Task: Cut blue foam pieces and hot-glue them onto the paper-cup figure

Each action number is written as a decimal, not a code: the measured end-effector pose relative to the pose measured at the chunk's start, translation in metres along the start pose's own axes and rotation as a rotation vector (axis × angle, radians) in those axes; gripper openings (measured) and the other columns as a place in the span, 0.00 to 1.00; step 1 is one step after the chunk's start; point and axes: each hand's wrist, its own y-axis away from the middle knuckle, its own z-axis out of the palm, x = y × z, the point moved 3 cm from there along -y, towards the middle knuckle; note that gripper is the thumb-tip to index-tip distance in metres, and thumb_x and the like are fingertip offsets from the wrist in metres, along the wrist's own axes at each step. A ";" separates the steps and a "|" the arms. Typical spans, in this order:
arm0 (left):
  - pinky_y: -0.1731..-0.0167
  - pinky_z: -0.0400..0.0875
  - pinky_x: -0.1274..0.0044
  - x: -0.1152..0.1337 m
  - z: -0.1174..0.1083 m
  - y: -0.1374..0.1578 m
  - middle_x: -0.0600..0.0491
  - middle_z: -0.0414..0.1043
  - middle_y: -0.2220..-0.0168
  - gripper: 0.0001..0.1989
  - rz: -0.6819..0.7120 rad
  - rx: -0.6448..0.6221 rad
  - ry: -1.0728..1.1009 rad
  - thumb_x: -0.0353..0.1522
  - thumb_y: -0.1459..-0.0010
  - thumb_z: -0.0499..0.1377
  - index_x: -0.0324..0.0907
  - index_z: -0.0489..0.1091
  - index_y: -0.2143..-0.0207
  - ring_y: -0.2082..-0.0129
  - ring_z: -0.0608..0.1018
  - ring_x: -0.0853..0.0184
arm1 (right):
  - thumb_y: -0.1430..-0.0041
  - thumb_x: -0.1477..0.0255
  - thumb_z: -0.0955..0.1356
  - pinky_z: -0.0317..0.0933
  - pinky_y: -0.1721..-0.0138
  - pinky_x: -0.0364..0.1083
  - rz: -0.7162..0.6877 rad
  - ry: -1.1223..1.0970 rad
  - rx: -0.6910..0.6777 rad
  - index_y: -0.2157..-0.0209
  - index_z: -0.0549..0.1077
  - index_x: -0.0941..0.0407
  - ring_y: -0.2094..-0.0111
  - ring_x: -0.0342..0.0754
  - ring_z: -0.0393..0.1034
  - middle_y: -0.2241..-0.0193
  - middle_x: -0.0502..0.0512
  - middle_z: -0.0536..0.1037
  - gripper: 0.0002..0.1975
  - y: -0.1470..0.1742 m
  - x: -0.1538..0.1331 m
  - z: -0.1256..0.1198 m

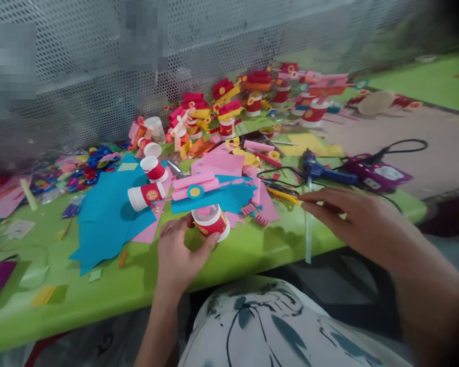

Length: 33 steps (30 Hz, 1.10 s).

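Observation:
My left hand (183,250) is closed around a small red and white paper cup (211,222) near the table's front edge. On top of the cup sits a blue paper piece (183,205) bearing pink paper rolls (197,184) and a blue and yellow disc (195,191). My right hand (340,214) is closed, its fingertips pinched at the end of a slim yellow-handled tool (285,194), whose exact kind is unclear. Just beyond that hand lies a blue glue gun (323,169), a clear glue stick (308,229) hanging from it over the edge.
Blue paper sheets (103,214) and pink paper (222,164) cover the table's middle. A tipped red cup (148,195) lies left. Several cup models (225,125) stand along the back. A purple box with a cord (378,173) is at right. Metal mesh (214,41) borders the far side.

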 end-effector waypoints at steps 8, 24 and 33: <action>0.48 0.67 0.58 0.013 0.029 -0.002 0.49 0.82 0.65 0.21 -0.061 0.039 -0.039 0.50 0.46 0.68 0.44 0.76 0.60 0.59 0.81 0.52 | 0.27 0.62 0.63 0.67 0.63 0.51 -0.100 -0.038 -0.045 0.55 0.79 0.54 0.65 0.53 0.80 0.58 0.59 0.84 0.15 0.028 -0.023 0.030; 0.48 0.67 0.56 0.009 0.036 0.003 0.44 0.78 0.62 0.26 -0.021 0.033 -0.211 0.53 0.48 0.69 0.43 0.73 0.59 0.55 0.79 0.47 | 0.25 0.63 0.60 0.59 0.59 0.56 -0.213 0.135 -0.131 0.55 0.79 0.57 0.60 0.60 0.78 0.59 0.61 0.82 0.19 0.013 -0.046 0.063; 0.42 0.66 0.55 0.013 0.033 0.000 0.45 0.77 0.53 0.24 -0.041 -0.113 -0.076 0.43 0.48 0.71 0.47 0.73 0.51 0.46 0.76 0.47 | 0.25 0.64 0.60 0.62 0.59 0.54 -0.228 0.033 -0.029 0.55 0.79 0.55 0.61 0.56 0.79 0.58 0.61 0.84 0.18 0.017 -0.049 0.057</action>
